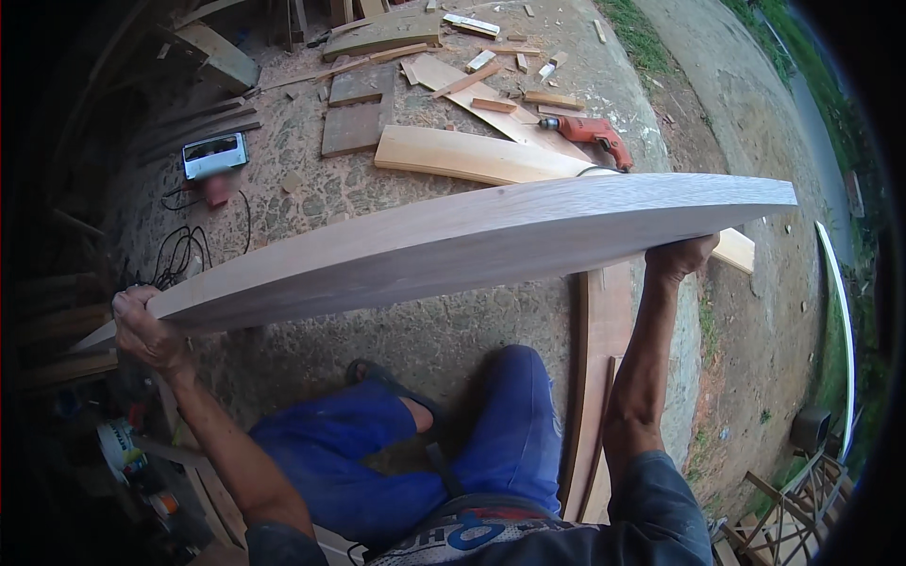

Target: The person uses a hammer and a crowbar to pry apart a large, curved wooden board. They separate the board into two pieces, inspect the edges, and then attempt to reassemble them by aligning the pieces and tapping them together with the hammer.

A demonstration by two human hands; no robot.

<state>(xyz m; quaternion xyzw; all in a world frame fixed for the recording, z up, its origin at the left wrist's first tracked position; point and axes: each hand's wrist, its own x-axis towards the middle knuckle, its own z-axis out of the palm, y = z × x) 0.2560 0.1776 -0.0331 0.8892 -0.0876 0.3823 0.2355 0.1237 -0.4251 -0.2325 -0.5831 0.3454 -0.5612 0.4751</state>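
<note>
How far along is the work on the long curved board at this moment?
Done: the long curved board looks cut to shape, its face smooth. In hand: the left hand grips one end and the right hand the other, holding it above the ground. Left: a similar curved plank, offcuts and an orange drill lie on the sawdust-covered ground; no joining shows.

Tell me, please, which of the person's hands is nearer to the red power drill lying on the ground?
Right. The right hand grips the long wooden board's far end, just below the red drill. The left hand holds the opposite end, far off to the left.
</note>
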